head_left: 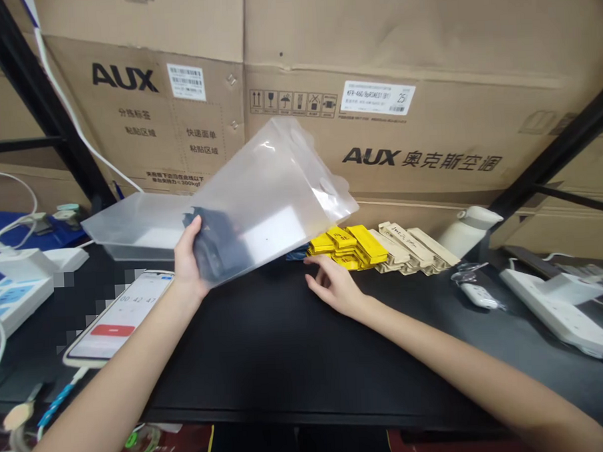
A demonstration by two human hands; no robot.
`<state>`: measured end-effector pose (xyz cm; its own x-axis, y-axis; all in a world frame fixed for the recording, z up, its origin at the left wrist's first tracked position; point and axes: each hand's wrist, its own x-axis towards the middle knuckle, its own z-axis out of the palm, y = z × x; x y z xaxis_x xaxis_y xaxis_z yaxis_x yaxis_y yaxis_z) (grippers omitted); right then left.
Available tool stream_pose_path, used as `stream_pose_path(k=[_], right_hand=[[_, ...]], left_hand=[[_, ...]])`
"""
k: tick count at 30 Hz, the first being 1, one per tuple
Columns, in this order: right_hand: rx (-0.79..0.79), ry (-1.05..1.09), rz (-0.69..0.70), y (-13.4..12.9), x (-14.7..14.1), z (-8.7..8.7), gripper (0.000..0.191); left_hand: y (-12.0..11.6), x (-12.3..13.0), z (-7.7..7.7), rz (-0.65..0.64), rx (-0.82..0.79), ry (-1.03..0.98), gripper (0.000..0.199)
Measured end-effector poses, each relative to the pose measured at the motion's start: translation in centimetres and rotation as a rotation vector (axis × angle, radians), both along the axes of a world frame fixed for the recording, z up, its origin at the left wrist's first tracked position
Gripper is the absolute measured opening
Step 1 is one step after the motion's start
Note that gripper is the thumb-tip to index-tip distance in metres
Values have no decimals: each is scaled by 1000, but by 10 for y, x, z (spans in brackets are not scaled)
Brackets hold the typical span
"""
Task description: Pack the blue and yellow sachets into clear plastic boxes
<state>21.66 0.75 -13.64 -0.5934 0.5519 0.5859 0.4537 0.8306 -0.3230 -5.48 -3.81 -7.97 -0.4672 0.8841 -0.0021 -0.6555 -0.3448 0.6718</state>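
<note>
A clear, frosted plastic box (252, 188), partly folded with flaps at its upper right, is tilted above the black table (267, 361). My left hand (189, 261) grips its lower left edge, thumb on the outside; dark shapes show through the plastic there. My right hand (337, 288) is beside the box's lower right, fingers apart and curved, near yellow folded packets (355, 247). Cream packets (407, 248) with handwriting lie to their right. Another clear plastic box (141, 223) rests on the table at the back left.
A phone (120, 320) showing a timer lies left, beside a power strip (15, 305). A white bottle (469, 232), a wrapped white item (478, 295) and another power strip (565, 308) are right. Large cardboard boxes (294, 46) stand behind the table.
</note>
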Motion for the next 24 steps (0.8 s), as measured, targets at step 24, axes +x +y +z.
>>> stream_pose_path(k=[24], right_hand=[[-954, 302, -170, 19, 60, 34, 34]], left_hand=[[-7, 21, -9, -314, -353, 354, 23]])
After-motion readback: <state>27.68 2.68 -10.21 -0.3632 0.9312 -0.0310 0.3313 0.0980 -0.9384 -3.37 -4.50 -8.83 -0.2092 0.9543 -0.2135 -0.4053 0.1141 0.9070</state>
